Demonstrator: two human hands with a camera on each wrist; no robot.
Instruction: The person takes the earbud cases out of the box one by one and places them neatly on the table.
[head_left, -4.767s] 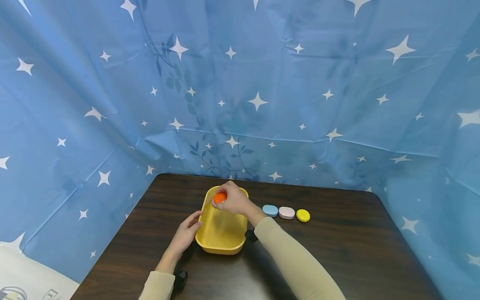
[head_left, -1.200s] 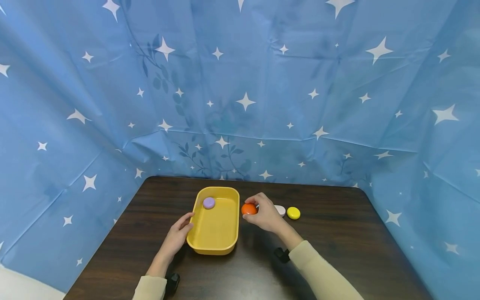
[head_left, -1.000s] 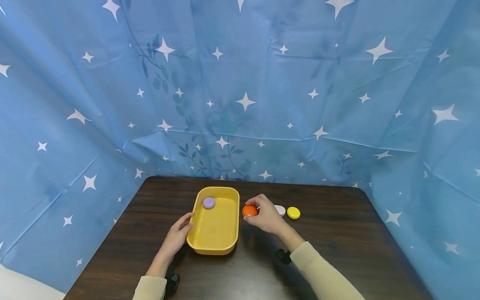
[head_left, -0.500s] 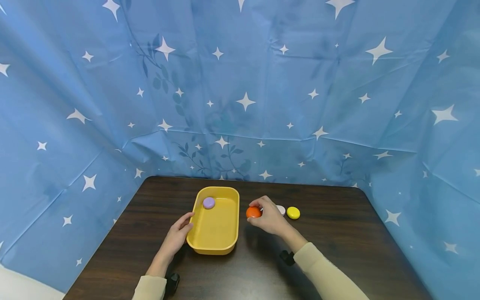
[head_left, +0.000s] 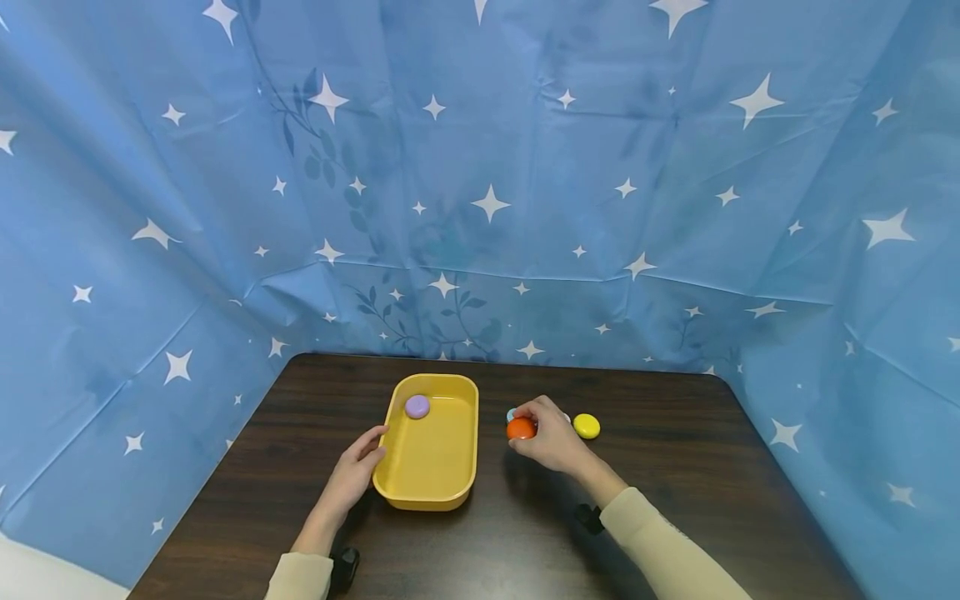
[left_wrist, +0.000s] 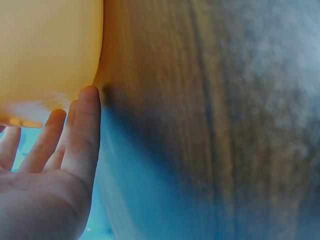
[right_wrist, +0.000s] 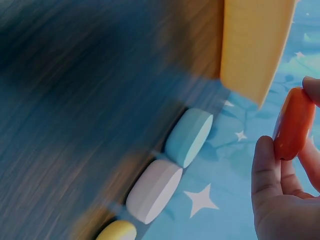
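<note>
Right hand [head_left: 551, 439] pinched orange disc [head_left: 521, 429] edgewise; looked light, stiff, slick; edges best. Leftward, left hand [head_left: 352, 473] touched tray [head_left: 426, 467].

Orange disc [head_left: 521, 428]; yellow tray [head_left: 426, 467]; lilac disc [head_left: 417, 407]; blue curtain [head_left: 525, 125], white stars.

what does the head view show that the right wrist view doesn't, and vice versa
Only head: the left hand and, inside the tray, the purple piece.
Only right wrist: most of the blue piece and pink piece, largely hidden by the right hand in the head view.
Both: that hand pinching the orange piece, the tray, yellow piece, table and starry curtain.
</note>
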